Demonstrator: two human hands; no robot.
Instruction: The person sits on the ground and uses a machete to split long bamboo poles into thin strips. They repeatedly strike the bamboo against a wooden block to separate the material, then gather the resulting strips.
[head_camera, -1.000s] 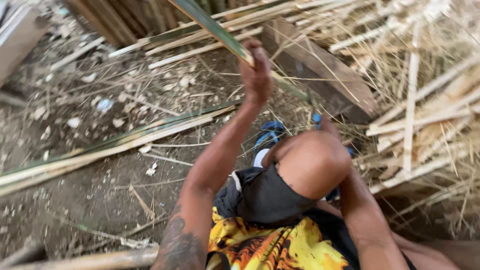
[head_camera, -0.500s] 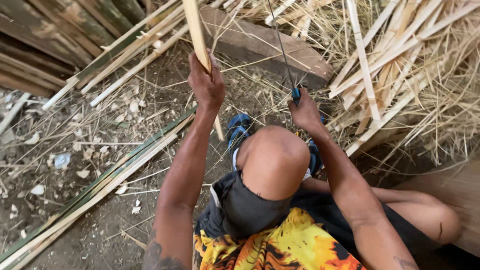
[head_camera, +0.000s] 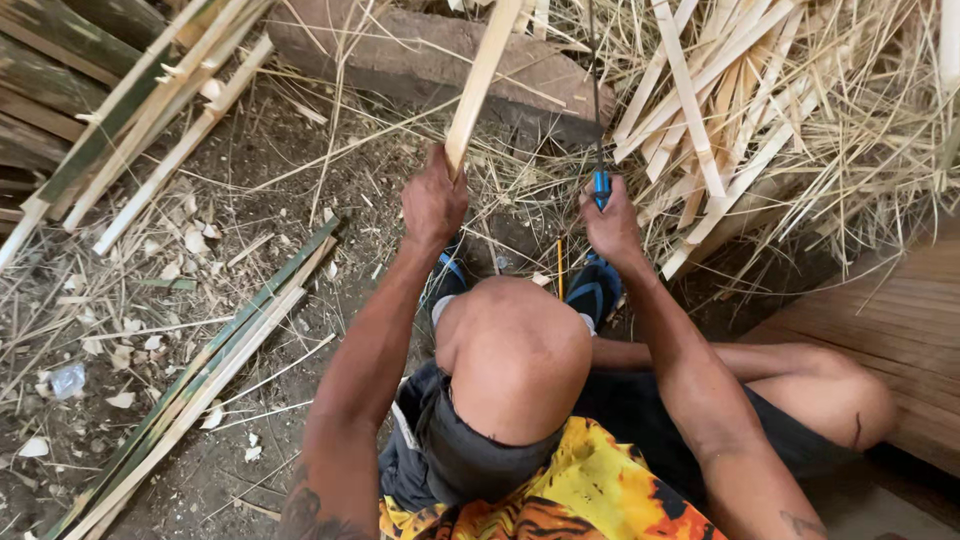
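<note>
Bare dirt floor (head_camera: 300, 180), straw litter (head_camera: 850, 110), daylight.

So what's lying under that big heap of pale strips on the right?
Under the heap of pale strips a long brownish log shows at its left edge, on bare dirt ground. Straw-like shavings cover the rest, so whatever lies deeper is hidden.

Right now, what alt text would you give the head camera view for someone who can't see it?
Seen from above, a seated person's left hand grips a pale bamboo strip while the right hand holds a blue-handled knife. Split bamboo slats and straw lie on the dirt ground.
</note>
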